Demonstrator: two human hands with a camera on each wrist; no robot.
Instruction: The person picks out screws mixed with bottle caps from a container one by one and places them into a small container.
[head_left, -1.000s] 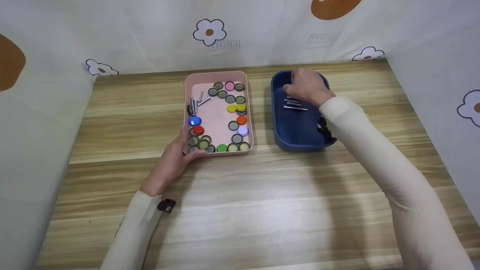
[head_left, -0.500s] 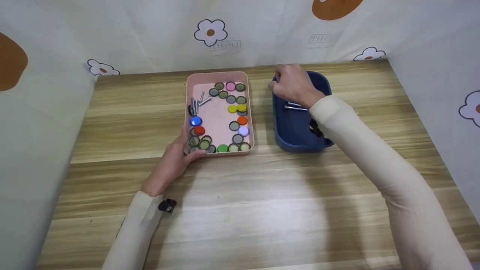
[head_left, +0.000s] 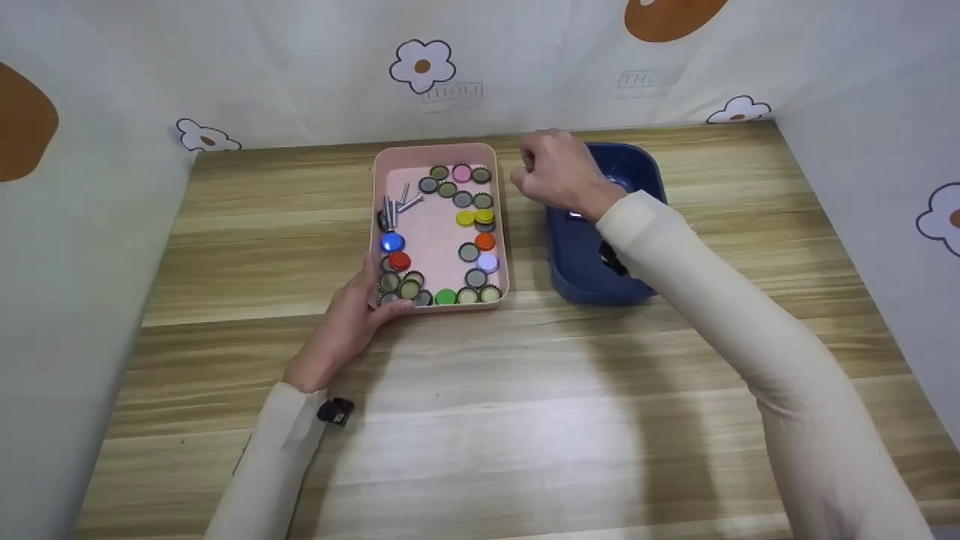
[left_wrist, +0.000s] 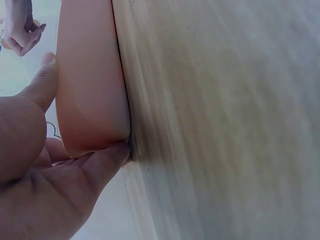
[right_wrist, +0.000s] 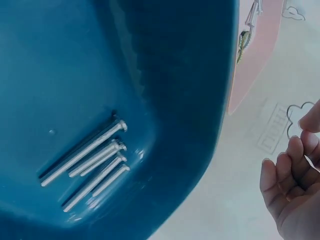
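Note:
In the head view a shallow pink box [head_left: 439, 303] lies on the table with several bottle caps [head_left: 446, 298] and silver bolts [head_left: 393, 213] inside. My left hand [head_left: 343, 330] holds its near left corner. In the left wrist view the thumb [left_wrist: 42, 82] lies at the rim and the fingers [left_wrist: 107, 160] bend around the corner. My right hand [head_left: 559, 171] hovers between the pink box and a navy blue box [head_left: 577, 292], fingers loosely curled, with nothing visible in them. Several bolts [right_wrist: 82, 155] lie side by side in the blue box.
Both boxes stand on a wood-grain table [head_left: 480, 420]. A pale flower-printed curtain [head_left: 315, 75] hangs behind the table and along its sides. A small black camera [head_left: 335, 411] sits on the left wrist.
My right hand has come up out of the blue box and moved left, to the gap beside the pink box. My left hand keeps its hold on the pink box's corner.

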